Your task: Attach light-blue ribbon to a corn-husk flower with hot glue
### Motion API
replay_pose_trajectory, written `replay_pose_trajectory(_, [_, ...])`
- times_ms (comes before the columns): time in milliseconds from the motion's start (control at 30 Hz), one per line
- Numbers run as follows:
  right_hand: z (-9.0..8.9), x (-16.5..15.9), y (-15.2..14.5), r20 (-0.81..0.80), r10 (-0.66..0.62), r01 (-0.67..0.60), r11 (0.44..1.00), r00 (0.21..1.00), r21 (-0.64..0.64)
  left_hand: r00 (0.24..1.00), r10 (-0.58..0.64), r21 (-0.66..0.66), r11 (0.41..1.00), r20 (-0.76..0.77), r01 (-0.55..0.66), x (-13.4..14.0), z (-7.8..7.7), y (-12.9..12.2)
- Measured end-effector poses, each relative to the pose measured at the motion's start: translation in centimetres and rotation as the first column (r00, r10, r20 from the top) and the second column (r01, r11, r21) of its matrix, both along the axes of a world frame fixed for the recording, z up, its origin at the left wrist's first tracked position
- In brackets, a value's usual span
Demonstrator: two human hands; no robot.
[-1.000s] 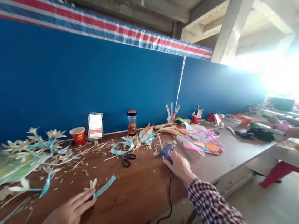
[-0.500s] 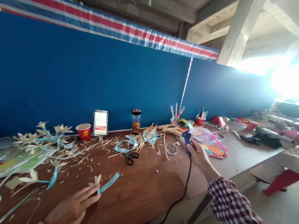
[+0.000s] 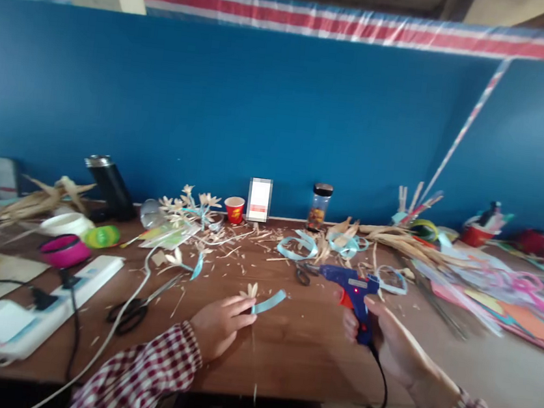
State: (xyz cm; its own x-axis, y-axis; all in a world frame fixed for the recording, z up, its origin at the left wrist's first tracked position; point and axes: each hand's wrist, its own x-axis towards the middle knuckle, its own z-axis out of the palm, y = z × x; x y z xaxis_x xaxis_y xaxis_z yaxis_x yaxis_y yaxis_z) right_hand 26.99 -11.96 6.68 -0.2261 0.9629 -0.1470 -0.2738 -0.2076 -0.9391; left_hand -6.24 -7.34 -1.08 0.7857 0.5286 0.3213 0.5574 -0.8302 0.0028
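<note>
My right hand [image 3: 387, 338] is wrapped round the handle of a blue glue gun [image 3: 349, 279] with a red trigger and a small red light. The gun's nozzle points left above the table, and its black cord runs down past the table edge. Near the table's front, my left hand [image 3: 224, 328] pinches a small pale husk flower [image 3: 251, 291] with a light blue ribbon [image 3: 271, 301] at its base. The ribbon's loose end sticks out to the right. A pair of scissors [image 3: 303, 274] lies partly hidden behind the gun.
Finished-looking husk flowers [image 3: 188, 207], a red paper cup [image 3: 234, 210] and a lidded jar [image 3: 319, 209] stand along the blue partition [image 3: 272, 112]. At left lie a white power strip [image 3: 51, 310] with cords and black-handled scissors [image 3: 129, 314]. Coloured sheets [image 3: 510, 310] spread at right.
My view has swung left, bringing the power strip into sight. My right hand has brought the glue gun from the table's right side closer to my left hand, which still pinches the flower.
</note>
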Motion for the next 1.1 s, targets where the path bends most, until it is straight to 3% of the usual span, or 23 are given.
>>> replay_pose_trajectory(167, [-1.1, -2.7, 0.4, 0.15, 0.19, -0.184, 0.981, 0.97, -0.053, 0.998, 0.053, -0.059, 0.997, 0.019, -0.052, 0.0, -0.1, -0.2])
replay_pose_trajectory(300, [-1.3, -4.0, 1.0, 0.352, 0.294, -0.307, 0.952, 0.888, -0.022, 0.998, 0.059, -0.084, 0.995, 0.018, -0.057, 0.0, -0.3, -0.4])
replay_pose_trajectory(433, [-0.8, -5.2, 1.5, 0.528, 0.299, -0.352, 0.936, 0.795, 0.0, 0.999, 0.043, -0.089, 0.995, 0.033, -0.039, 0.0, -0.1, -0.4])
replay_pose_trajectory(633, [-1.0, -6.3, 1.8, 0.552, 0.34, -0.365, 0.928, 0.761, -0.067, 0.998, 0.047, -0.116, 0.992, 0.033, -0.043, 0.0, 0.3, -0.4])
replay_pose_trajectory(867, [-2.3, -6.6, 2.7, 0.638, 0.326, -0.419, 0.908, 0.697, -0.006, 0.997, 0.049, -0.126, 0.991, 0.055, -0.041, 0.1, -0.1, -0.4])
replay_pose_trajectory(1100, [-2.4, -6.1, 2.5, 0.7, 0.328, -0.427, 0.904, 0.634, -0.037, 0.999, 0.025, -0.132, 0.991, 0.043, -0.019, 0.0, 0.2, -0.3])
